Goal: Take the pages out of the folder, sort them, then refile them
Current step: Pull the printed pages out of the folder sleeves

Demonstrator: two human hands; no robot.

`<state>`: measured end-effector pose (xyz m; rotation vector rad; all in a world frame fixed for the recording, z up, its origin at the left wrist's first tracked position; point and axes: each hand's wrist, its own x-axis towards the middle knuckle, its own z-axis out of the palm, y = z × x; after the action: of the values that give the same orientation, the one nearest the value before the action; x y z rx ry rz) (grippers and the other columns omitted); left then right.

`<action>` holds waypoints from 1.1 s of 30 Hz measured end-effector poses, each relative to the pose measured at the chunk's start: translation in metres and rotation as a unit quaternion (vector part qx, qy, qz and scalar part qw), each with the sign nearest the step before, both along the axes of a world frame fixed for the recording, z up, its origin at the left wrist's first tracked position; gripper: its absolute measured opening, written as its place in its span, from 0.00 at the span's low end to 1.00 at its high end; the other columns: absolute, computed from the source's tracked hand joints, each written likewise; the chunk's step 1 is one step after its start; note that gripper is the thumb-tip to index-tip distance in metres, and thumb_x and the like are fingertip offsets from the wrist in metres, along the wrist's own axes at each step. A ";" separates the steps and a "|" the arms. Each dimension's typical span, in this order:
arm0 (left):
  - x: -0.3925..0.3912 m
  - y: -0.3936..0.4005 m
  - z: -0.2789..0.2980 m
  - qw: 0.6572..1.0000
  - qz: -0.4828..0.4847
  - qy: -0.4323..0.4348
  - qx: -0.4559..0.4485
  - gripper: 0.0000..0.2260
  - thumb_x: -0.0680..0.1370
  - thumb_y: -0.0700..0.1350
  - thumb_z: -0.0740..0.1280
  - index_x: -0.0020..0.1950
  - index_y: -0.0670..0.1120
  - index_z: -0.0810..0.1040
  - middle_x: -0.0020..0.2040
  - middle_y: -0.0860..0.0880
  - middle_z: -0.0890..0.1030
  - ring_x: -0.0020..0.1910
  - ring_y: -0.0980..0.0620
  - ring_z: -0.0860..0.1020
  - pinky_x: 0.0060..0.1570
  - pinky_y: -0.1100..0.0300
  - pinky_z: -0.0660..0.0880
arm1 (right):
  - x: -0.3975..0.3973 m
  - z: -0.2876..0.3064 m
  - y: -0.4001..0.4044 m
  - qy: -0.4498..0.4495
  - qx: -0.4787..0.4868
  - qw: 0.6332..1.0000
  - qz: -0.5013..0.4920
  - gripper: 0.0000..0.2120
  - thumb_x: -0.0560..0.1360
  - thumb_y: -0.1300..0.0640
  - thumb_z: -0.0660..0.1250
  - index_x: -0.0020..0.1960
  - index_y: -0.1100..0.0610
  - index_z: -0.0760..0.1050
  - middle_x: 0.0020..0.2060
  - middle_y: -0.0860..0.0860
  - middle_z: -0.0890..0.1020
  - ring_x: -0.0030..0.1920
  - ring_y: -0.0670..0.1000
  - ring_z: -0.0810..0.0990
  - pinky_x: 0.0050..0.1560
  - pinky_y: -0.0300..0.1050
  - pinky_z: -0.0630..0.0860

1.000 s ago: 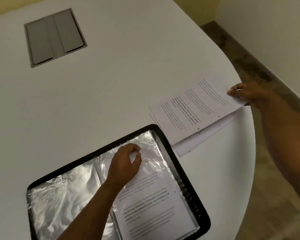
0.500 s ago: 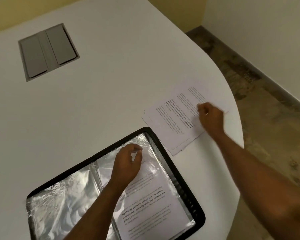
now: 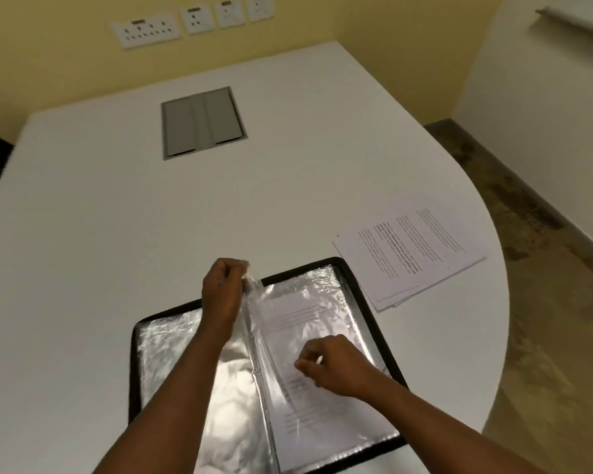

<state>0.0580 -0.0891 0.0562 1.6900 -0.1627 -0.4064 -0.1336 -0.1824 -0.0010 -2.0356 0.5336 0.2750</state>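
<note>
Left grip (image 3: 224, 285) pinches a plastic sleeve (image 3: 254, 292); right grip (image 3: 332, 364) pinches the page (image 3: 308, 319); print unreadable.

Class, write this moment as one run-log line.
phase: removing pages | left hand: pinches sleeve top | right hand: on page in folder | stack: right of folder

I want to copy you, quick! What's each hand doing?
Left hand: pinching the clear plastic sleeve's top edge.
Right hand: fingers curled on the printed white page; grip cannot be told.
</note>
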 end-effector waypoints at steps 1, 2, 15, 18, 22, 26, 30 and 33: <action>0.005 0.010 0.002 1.000 0.015 0.008 -0.005 0.02 0.77 0.41 0.67 0.46 0.47 0.76 0.46 0.50 0.79 0.43 0.57 0.79 0.49 0.56 0.76 | 0.006 0.007 0.011 -0.006 0.021 1.000 0.012 0.07 0.77 0.48 0.68 0.43 0.49 0.79 0.40 0.45 0.84 0.36 0.42 0.82 0.45 0.43 0.79; 0.010 0.020 0.004 0.999 0.027 0.018 -0.002 0.07 0.76 0.45 0.70 0.52 0.48 0.75 0.50 0.51 0.78 0.47 0.56 0.78 0.53 0.54 0.77 | 0.014 0.014 0.021 -0.012 0.041 0.999 0.021 0.08 0.78 0.48 0.67 0.44 0.51 0.79 0.42 0.47 0.84 0.37 0.44 0.84 0.43 0.42 0.79; -0.010 0.161 -0.019 0.901 -0.022 -0.041 0.431 0.19 0.74 0.61 0.67 0.52 0.46 0.80 0.50 0.48 0.82 0.51 0.47 0.80 0.49 0.58 0.74 | 0.105 0.024 0.167 -0.077 0.117 0.976 0.166 0.16 0.78 0.57 0.66 0.66 0.56 0.74 0.63 0.52 0.78 0.59 0.49 0.78 0.62 0.47 0.75; -0.008 0.182 -0.027 0.918 -0.008 -0.027 0.395 0.20 0.77 0.63 0.61 0.42 0.47 0.79 0.41 0.50 0.81 0.45 0.48 0.79 0.48 0.55 0.75 | 0.105 0.008 0.185 -0.051 0.119 0.972 0.196 0.15 0.75 0.44 0.68 0.60 0.46 0.76 0.68 0.44 0.71 0.63 0.46 0.75 0.65 0.48 0.72; 0.000 0.203 -0.054 0.920 0.008 0.015 0.392 0.23 0.77 0.67 0.56 0.45 0.50 0.78 0.48 0.47 0.83 0.49 0.44 0.80 0.53 0.53 0.75 | 0.098 -0.013 0.183 0.011 0.087 0.971 0.224 0.40 0.63 0.23 0.63 0.63 0.50 0.75 0.67 0.45 0.73 0.70 0.49 0.70 0.69 0.48 0.67; -0.007 0.199 -0.064 0.903 0.172 0.000 0.393 0.27 0.80 0.62 0.54 0.66 0.42 0.72 0.62 0.39 0.76 0.60 0.37 0.75 0.57 0.47 0.71 | 0.080 -0.032 0.158 -0.009 -0.042 0.970 0.238 0.27 0.77 0.36 0.61 0.69 0.51 0.72 0.78 0.48 0.58 0.76 0.51 0.60 0.73 0.48 0.61; -0.032 0.176 -0.062 0.867 0.238 -0.329 0.289 0.19 0.79 0.53 0.60 0.60 0.37 0.72 0.56 0.39 0.72 0.55 0.41 0.72 0.53 0.49 0.72 | 0.064 -0.052 0.116 -0.052 -0.184 0.968 0.164 0.30 0.77 0.37 0.52 0.71 0.53 0.70 0.74 0.52 0.66 0.73 0.54 0.65 0.72 0.49 0.63; -0.061 0.154 -0.076 0.868 0.020 -0.446 0.217 0.11 0.78 0.50 0.62 0.51 0.42 0.73 0.46 0.44 0.75 0.46 0.47 0.73 0.47 0.57 0.71 | 0.051 -0.068 0.090 -0.036 -0.263 0.939 0.218 0.28 0.77 0.41 0.53 0.70 0.54 0.71 0.73 0.55 0.68 0.73 0.58 0.67 0.69 0.53 0.67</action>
<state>-0.0028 0.0649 -0.0197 2.2180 -0.7587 0.4447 -0.0822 -0.0923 -0.0687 -2.6709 0.0991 0.3455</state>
